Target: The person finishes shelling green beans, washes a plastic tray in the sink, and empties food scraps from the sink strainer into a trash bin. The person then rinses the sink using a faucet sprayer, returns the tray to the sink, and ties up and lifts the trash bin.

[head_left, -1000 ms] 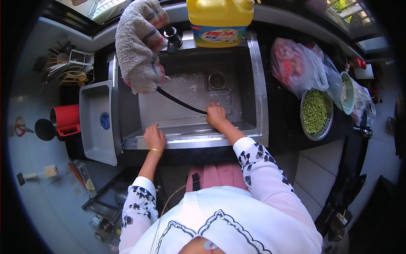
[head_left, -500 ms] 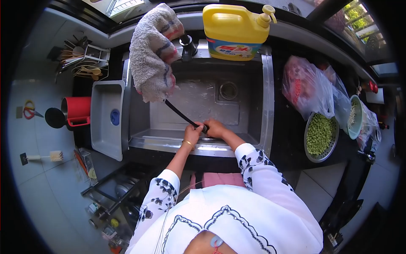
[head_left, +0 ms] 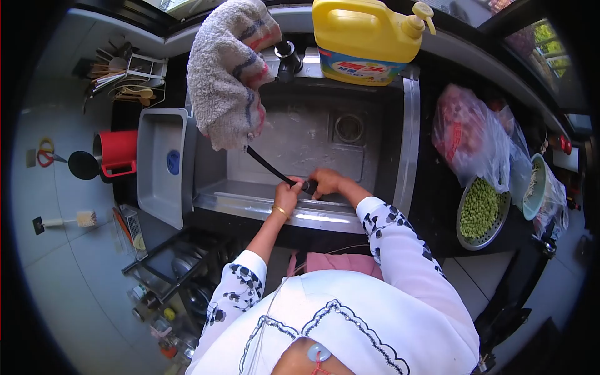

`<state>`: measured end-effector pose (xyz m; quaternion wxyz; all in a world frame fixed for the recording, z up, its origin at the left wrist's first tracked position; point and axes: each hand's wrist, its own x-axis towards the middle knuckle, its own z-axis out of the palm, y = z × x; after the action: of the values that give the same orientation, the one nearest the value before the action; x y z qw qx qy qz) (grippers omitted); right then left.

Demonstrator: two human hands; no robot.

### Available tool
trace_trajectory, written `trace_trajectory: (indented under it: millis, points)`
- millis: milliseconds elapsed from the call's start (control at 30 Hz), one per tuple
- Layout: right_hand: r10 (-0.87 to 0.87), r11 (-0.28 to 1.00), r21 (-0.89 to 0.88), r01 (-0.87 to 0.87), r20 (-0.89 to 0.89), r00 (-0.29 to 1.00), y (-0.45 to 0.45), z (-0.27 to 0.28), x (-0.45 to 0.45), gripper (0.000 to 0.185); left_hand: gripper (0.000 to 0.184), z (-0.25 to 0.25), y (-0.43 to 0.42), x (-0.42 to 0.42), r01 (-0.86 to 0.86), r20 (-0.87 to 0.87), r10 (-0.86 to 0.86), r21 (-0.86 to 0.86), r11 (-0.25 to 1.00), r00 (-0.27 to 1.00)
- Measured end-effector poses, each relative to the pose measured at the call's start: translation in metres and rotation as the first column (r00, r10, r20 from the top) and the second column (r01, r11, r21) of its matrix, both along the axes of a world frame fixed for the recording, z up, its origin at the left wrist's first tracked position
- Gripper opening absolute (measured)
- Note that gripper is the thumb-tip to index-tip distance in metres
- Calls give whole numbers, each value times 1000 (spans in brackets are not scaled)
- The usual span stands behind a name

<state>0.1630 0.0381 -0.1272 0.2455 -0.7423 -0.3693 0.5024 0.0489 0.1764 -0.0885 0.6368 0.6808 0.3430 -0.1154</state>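
Observation:
My left hand (head_left: 287, 198) is closed round the black pull-out spray head (head_left: 309, 186), over the near side of the steel sink (head_left: 250, 205). The black hose (head_left: 269, 164) runs from it up to the towel-wrapped faucet spout. My right hand (head_left: 331, 182) is at the spray head's outlet end, thumb and fingers apart and curved; whether it touches the head is unclear. A thick pale towel (head_left: 219, 75) with red and blue patterning covers the spout above the black faucet base (head_left: 288, 61). No water stream can be made out.
Behind the sink stands a yellow pump jug (head_left: 365, 44). A grey basin (head_left: 153, 187) and a red pitcher (head_left: 119, 153) are at left. To the right are plastic bags (head_left: 469, 128), a colander (head_left: 461, 231) of chopped green pieces and a pale green bowl (head_left: 533, 197).
The camera view has shifted a little. My right hand has turned, its thumb now separate from its fingers beside the spray head. My left hand keeps its hold.

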Motion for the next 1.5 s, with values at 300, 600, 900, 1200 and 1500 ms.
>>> trace_trajectory:
  millis: [300,600,900,1200,1500]
  points:
    - [-259,912,359,197,134,956,46,30,-29,37,10,17,28,-10,-10,114,-11,183,983,993]
    - [-308,887,459,54,500,810,167,25,2,16,36,30,77,-61,177,-46,-380,932,317,924]
    - [-159,987,142,75,790,593,121,19,105,16,23,39,75,-61,217,-55,-450,924,316,891]
    - [-14,983,-85,161,847,532,55,51,128,24,19,39,74,-63,185,-24,-456,932,311,890]
    - [-62,910,-193,367,812,581,-4,94,104,23,15,36,75,-65,166,-24,-467,950,265,884]
